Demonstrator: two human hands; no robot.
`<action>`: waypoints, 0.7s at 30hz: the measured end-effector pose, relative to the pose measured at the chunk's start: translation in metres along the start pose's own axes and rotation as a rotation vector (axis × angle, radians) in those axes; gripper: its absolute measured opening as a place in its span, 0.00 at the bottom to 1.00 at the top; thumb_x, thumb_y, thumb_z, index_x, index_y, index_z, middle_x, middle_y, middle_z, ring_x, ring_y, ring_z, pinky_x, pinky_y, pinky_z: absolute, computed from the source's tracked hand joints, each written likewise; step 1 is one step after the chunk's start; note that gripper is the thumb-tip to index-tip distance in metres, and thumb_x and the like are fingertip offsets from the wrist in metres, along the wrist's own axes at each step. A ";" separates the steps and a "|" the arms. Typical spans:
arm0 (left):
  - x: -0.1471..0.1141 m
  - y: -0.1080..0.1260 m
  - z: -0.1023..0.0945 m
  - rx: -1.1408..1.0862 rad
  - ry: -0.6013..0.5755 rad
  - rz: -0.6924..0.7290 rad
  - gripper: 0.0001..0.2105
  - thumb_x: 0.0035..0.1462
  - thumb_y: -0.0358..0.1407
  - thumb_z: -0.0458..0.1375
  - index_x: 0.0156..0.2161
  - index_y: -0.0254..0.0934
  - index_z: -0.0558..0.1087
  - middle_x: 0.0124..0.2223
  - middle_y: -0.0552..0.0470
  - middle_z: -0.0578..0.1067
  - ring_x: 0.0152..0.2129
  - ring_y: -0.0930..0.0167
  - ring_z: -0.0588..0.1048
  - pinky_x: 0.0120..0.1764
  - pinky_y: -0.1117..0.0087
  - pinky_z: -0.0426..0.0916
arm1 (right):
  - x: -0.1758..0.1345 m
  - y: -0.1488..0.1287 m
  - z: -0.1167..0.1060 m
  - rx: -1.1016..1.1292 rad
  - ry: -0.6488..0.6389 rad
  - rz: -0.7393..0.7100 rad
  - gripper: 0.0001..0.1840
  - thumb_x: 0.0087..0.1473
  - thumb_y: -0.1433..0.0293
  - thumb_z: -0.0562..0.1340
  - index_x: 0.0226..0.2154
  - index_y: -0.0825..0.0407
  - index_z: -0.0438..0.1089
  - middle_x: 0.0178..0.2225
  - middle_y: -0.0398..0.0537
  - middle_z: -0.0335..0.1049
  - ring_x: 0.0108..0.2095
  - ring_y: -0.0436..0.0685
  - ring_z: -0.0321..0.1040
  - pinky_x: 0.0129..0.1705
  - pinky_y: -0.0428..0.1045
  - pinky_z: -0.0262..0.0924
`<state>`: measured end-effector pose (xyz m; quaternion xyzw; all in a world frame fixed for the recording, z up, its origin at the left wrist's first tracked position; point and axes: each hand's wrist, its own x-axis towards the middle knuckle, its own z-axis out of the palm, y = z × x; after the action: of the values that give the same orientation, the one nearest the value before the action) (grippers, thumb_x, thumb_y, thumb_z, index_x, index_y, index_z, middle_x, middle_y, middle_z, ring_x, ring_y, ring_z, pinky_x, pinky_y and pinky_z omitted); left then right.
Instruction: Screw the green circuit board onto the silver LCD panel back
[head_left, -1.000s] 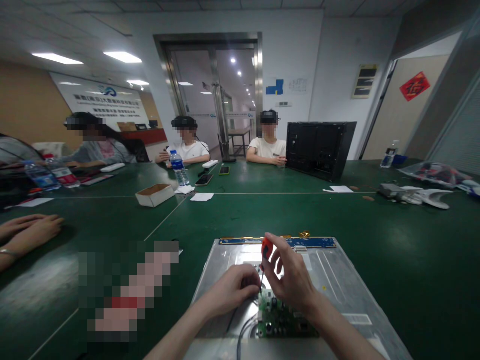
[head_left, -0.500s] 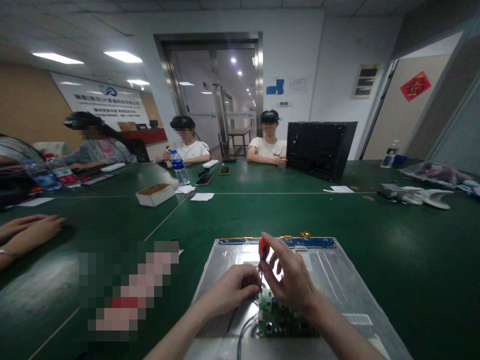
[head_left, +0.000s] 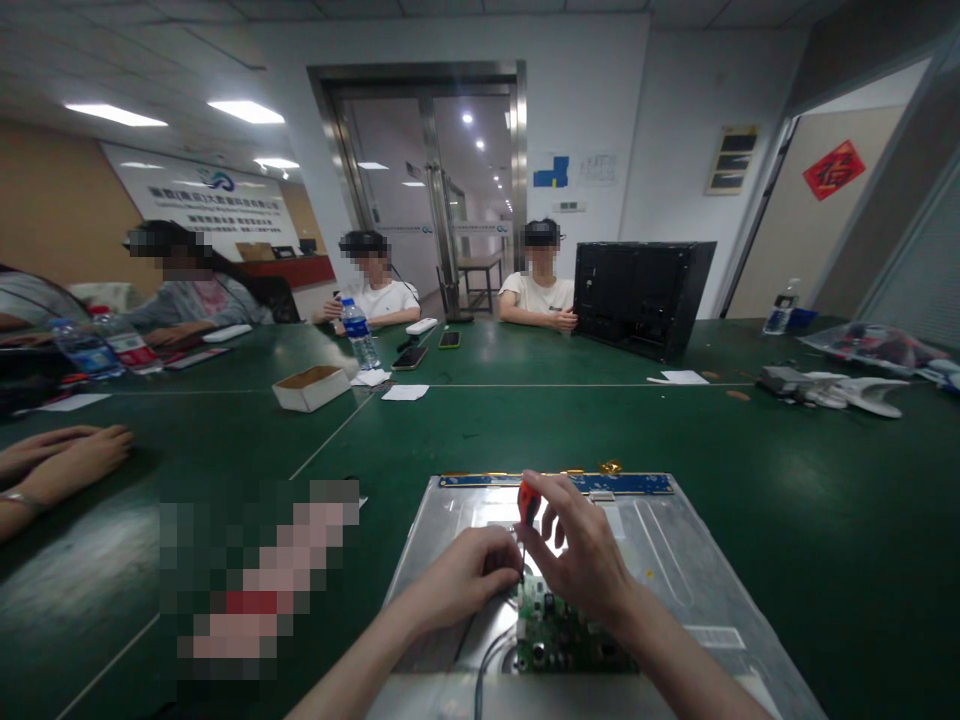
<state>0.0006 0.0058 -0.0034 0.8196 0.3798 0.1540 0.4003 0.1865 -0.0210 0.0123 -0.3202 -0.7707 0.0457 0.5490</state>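
My right hand (head_left: 589, 555) is closed on a screwdriver (head_left: 528, 505) with a red and black handle, its index fingertip on top of the handle. The screwdriver stands nearly upright, its thin shaft pointing down to the upper left corner of a green circuit board (head_left: 566, 640). Beside the shaft's lower end my left hand (head_left: 472, 570) is pinched, thumb against fingers; what lies between them is hidden. The board sits on a silvery metal panel (head_left: 694, 570) that has a blue board strip (head_left: 637, 485) along its far edge. A dark cable (head_left: 484, 675) runs near the board's left side.
Another person's hands (head_left: 75, 460) rest on the green table at the left. A small open box (head_left: 311, 388), a water bottle (head_left: 360, 335), and phones (head_left: 410, 358) lie farther back. A black casing (head_left: 645, 300) stands at the far side, with people seated behind the table.
The screwdriver's handle and my right fingers have shifted very slightly. My left hand stays at the same spot beside the shaft.
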 end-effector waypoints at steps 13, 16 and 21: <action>0.000 -0.001 0.001 -0.006 -0.011 -0.010 0.06 0.56 0.28 0.56 0.38 0.34 0.75 0.37 0.50 0.76 0.34 0.68 0.71 0.38 0.70 0.65 | 0.000 0.001 0.003 -0.008 0.038 -0.019 0.28 0.60 0.76 0.57 0.60 0.46 0.53 0.38 0.47 0.69 0.21 0.48 0.60 0.19 0.44 0.58; 0.000 -0.002 0.001 -0.018 0.008 -0.002 0.05 0.55 0.28 0.56 0.37 0.34 0.74 0.36 0.51 0.75 0.33 0.69 0.71 0.37 0.70 0.64 | 0.001 0.002 0.002 -0.024 0.027 -0.029 0.27 0.61 0.74 0.58 0.60 0.45 0.54 0.36 0.45 0.68 0.21 0.48 0.58 0.19 0.44 0.58; 0.000 -0.003 0.002 -0.025 0.014 0.015 0.05 0.55 0.28 0.56 0.36 0.34 0.74 0.34 0.51 0.75 0.32 0.69 0.71 0.35 0.71 0.64 | 0.001 0.001 0.001 -0.005 0.014 -0.021 0.27 0.61 0.73 0.58 0.61 0.45 0.54 0.38 0.46 0.69 0.22 0.48 0.61 0.20 0.44 0.60</action>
<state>-0.0001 0.0057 -0.0068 0.8161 0.3747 0.1676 0.4068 0.1861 -0.0195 0.0118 -0.3138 -0.7703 0.0355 0.5540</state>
